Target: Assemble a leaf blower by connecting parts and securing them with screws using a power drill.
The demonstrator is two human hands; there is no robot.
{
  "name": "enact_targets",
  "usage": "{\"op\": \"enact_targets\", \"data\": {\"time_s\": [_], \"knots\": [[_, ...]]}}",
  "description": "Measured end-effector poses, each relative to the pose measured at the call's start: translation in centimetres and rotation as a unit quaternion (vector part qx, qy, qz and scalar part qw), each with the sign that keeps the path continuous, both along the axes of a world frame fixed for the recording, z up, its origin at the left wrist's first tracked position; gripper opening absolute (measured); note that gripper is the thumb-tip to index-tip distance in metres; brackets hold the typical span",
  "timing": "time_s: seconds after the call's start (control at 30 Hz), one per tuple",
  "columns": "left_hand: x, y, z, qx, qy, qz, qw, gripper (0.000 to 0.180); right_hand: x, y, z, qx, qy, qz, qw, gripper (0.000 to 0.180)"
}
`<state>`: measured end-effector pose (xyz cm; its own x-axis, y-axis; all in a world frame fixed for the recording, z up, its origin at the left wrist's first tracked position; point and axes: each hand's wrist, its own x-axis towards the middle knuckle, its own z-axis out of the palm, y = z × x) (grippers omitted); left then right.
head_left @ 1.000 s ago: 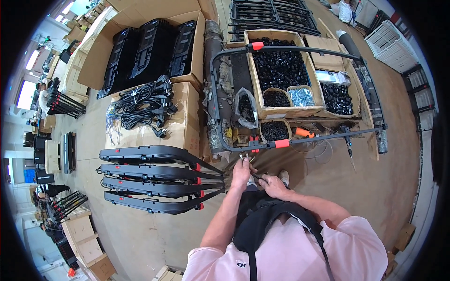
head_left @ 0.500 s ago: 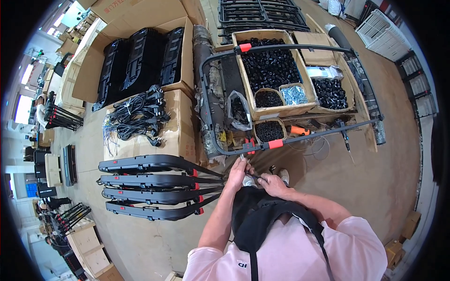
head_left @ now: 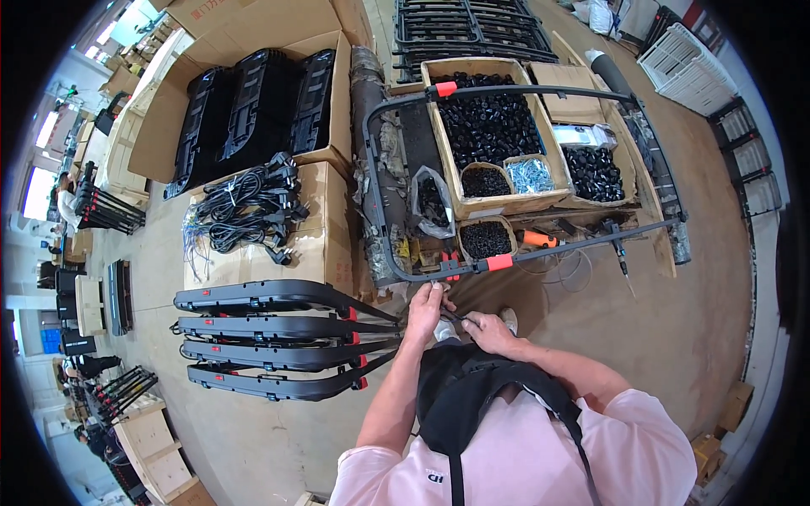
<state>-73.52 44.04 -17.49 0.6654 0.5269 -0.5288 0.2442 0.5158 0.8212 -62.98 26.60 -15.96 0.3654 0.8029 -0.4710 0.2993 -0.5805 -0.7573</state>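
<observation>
My left hand [head_left: 424,310] is closed at the near lower edge of a black tubular frame [head_left: 447,271]. Its fingertips pinch a small silvery piece, too small to name. Just to the right and a little nearer to me, my right hand [head_left: 492,333] is closed on a thin dark cable-like length [head_left: 456,318]. That length runs across toward my left hand; its ends are hidden by the fingers. The frame has rounded corners and red sleeves [head_left: 499,262], and it lies over the parts boxes. A red-handled tool [head_left: 451,265] sits by its lower edge.
Several black curved frames [head_left: 261,325] stand in a row at left. Power cords [head_left: 253,207] lie on a carton [head_left: 325,228]. An open box [head_left: 451,198] holds black caps, with screws in small tubs. An orange-handled tool [head_left: 537,239] and a power driver [head_left: 620,244] lie to the right.
The whole view has shifted slightly. Both hands keep nearly the same pose and place at the frame's near edge.
</observation>
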Motion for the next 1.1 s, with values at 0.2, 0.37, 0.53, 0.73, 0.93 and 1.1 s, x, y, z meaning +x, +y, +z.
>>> {"op": "enact_targets", "data": {"time_s": [0.2,0.37,0.53,0.73,0.93,1.1], "knots": [[-0.1,-0.5,0.7,-0.027,0.009,0.045,0.999,0.037,-0.1,0.3,0.8,-0.01,0.005,-0.005,1.0,0.037],[-0.1,-0.8,0.5,-0.08,-0.031,0.087,0.993,0.035,-0.2,0.3,0.2,-0.01,0.011,-0.006,1.0,0.037],[0.4,-0.7,0.7,-0.117,-0.038,0.114,0.986,0.032,-0.2,0.6,0.5,-0.013,0.005,0.001,1.0,0.037],[0.4,-0.6,0.6,-0.097,-0.037,0.125,0.987,0.032,-0.4,1.0,0.0,0.038,0.002,-0.004,0.999,0.036],[-1.8,-3.0,0.5,0.25,0.096,0.166,0.949,0.034,-0.1,3.2,0.1,0.037,0.197,-0.065,0.978,0.027],[-5.7,-4.3,-1.9,0.044,0.044,0.002,0.998,0.037,-0.5,5.0,1.9,0.014,0.281,-0.094,0.955,0.027]]}}
